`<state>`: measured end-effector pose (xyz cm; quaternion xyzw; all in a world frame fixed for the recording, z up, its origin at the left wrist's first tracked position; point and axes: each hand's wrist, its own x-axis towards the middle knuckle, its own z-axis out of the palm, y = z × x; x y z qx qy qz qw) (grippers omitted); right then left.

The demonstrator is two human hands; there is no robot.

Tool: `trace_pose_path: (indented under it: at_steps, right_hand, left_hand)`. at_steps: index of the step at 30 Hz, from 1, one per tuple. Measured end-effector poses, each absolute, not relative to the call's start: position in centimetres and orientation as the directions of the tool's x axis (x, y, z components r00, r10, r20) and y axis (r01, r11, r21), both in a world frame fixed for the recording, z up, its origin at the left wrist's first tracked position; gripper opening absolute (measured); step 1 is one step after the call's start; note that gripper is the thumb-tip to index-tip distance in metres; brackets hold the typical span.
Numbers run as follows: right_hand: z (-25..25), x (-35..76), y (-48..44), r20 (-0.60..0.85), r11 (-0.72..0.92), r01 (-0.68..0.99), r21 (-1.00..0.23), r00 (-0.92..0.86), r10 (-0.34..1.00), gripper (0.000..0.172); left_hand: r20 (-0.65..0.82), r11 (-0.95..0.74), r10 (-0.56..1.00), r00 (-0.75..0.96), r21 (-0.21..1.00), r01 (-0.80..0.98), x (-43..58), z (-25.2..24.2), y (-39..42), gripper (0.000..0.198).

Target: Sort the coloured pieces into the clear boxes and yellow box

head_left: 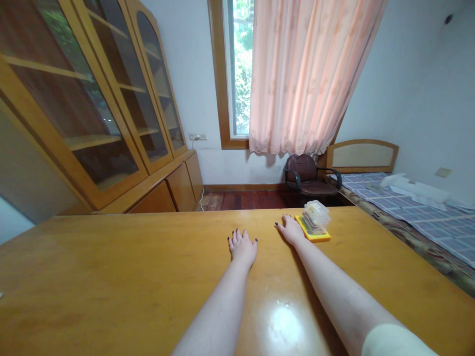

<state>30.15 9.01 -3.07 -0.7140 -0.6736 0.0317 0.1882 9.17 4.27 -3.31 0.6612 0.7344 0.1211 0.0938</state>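
My left hand (243, 248) lies palm down on the wooden desk (122, 277), fingers spread and dark nails showing, with nothing in it. Farther right, my right hand (291, 230) rests on the desk too, its thumb held apart from the fingers. Just beside it sits a yellow tray-like base (319, 238), close to the fingers; I cannot tell whether they touch. Stacked on that base are small clear plastic boxes (316, 215), whose contents are too small to make out.
Beyond the desk stands a brown office chair (304, 175) under a pink curtain (304, 74). A bed (419, 207) with a checked cover is at the right. Along the left wall runs a glass-door cabinet (148, 170). A wall socket (197, 136) has a cord plugged in.
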Motion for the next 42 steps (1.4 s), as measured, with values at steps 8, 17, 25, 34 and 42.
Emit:
trace_pose_path:
  at_steps: [8,17,25,34,42]
  right_hand:
    - [-3.4,29.9,6.7,0.214,-0.109,0.968,-0.224,0.158,0.964,0.058]
    - [-3.5,25.4,3.7,0.218,-0.211,0.953,-0.218,0.258,0.941,0.079]
    - [-3.1,24.6,3.7,0.078,0.073,0.968,-0.239,-0.056,0.995,0.073]
    - [-2.9,24.8,3.8,0.018,0.083,0.964,-0.251,-0.081,0.997,0.071]
    - [-3.2,24.9,3.9,0.040,0.088,0.961,-0.263,-0.080,0.996,0.071]
  left_hand:
    - [0.025,0.101,0.993,-0.112,0.278,0.955,9.3,-3.4,4.4,0.065]
    - [0.051,0.116,0.990,-0.134,0.272,0.955,9.6,-3.1,4.5,0.064]
    - [0.079,-0.011,0.997,-0.010,0.257,0.966,10.1,-3.2,4.1,0.065]
    - [0.027,-0.043,0.999,0.039,0.208,0.977,10.3,-3.4,4.0,0.060]
    - [0.033,-0.047,0.999,0.041,0.210,0.977,10.2,-3.4,4.1,0.060]
